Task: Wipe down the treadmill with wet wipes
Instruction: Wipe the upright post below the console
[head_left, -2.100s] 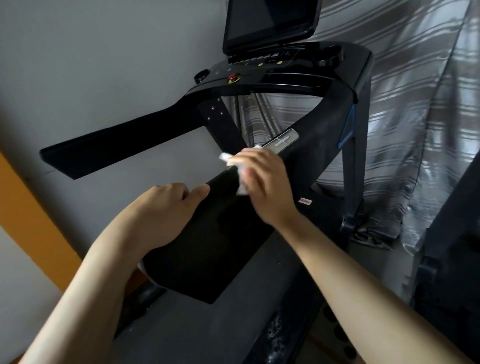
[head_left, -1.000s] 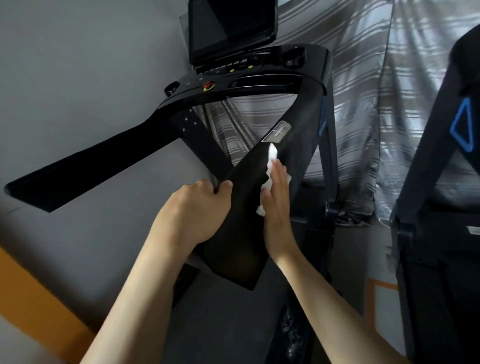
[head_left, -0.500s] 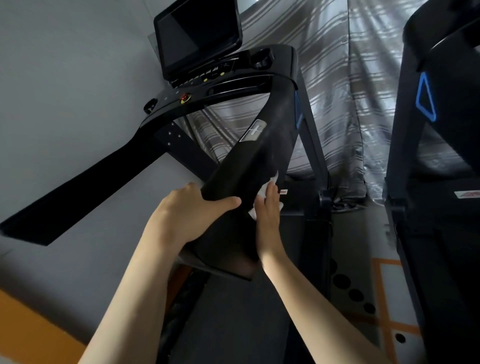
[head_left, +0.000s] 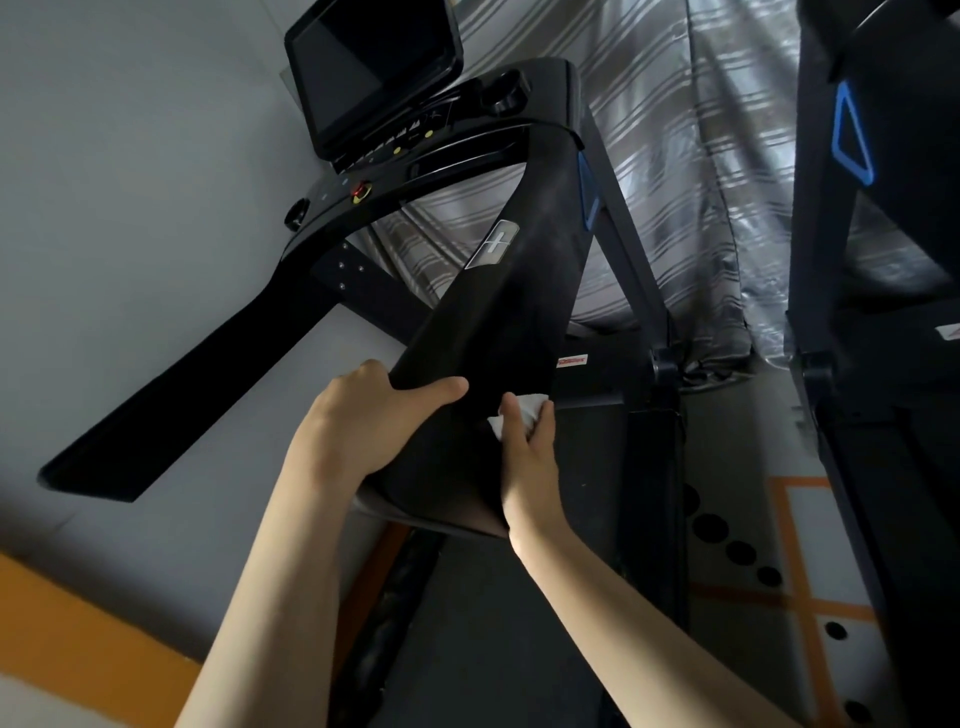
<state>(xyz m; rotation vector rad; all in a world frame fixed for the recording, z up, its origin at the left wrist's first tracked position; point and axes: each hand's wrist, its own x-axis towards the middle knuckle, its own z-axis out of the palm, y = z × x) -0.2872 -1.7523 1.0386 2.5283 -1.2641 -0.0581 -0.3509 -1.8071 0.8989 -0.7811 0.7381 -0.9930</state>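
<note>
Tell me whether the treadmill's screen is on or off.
Off, it seems: the screen is dark all over, with no picture or glow on it.

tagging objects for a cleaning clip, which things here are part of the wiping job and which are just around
In the job: wet wipe, held by right hand; treadmill handrail, gripped by left hand.
Just around: striped curtain; second machine at right; orange floor markings.

I can make out only a corner of the wet wipe (head_left: 525, 406) — the right hand (head_left: 527, 457) covers the rest. The left hand (head_left: 363, 421) curls its fingertips out of sight behind the handrail (head_left: 493, 332). The print on the red label (head_left: 571, 360) is too small to read — and the second machine (head_left: 883, 234) runs off the right edge.
</note>
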